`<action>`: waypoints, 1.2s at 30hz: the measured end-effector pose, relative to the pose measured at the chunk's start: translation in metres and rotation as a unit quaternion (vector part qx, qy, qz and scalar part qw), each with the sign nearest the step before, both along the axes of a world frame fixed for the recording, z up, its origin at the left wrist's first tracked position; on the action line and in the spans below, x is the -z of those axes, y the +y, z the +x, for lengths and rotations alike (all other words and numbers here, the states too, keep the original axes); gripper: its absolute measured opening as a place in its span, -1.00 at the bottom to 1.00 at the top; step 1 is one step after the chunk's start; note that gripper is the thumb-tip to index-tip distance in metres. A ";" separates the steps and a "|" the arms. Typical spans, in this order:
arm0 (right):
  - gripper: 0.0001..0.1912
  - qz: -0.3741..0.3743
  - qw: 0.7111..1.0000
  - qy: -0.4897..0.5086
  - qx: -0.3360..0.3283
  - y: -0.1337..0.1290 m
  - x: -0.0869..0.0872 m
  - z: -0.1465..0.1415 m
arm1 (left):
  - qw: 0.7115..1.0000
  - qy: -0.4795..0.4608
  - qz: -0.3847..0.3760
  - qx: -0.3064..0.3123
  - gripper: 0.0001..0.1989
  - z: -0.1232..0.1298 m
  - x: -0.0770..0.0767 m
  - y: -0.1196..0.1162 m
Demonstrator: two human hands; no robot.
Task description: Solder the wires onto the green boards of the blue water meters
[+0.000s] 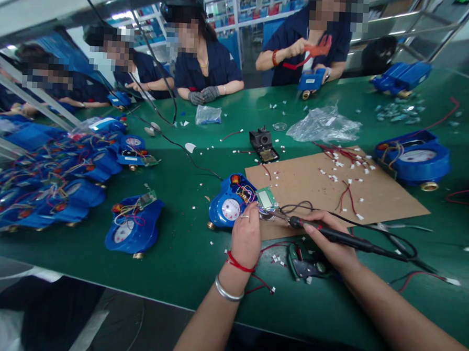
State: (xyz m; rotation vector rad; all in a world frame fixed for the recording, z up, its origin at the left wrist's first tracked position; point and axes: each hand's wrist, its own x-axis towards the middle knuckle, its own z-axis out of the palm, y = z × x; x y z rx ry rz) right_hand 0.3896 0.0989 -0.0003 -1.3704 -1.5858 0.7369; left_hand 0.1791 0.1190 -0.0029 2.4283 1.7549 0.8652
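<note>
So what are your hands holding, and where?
Right hand: black soldering iron, by its handle. Left hand: green circuit board with screen, seemingly by its near edge.

The left hand (pixel 248 228) is raised, its ringed fingers bunched. The right hand (pixel 329 238) is closed, its wrist held behind the fingers.

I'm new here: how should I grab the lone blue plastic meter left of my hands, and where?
I'd grip the blue meter by its bare right wall, from the right: wires and a green circuit board crowd its left and far parts.
</note>
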 end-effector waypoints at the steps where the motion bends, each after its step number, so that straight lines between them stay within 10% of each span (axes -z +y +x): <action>1: -0.86 -0.001 1.000 0.002 0.003 0.000 0.000 0.000 | 1.000 -0.001 0.000 0.000 -0.70 0.000 0.000 0.000; 36: -0.89 -0.007 1.000 0.008 0.004 0.000 -0.003 -0.002 | 1.000 0.017 -0.010 0.003 -0.69 -0.001 0.001 0.001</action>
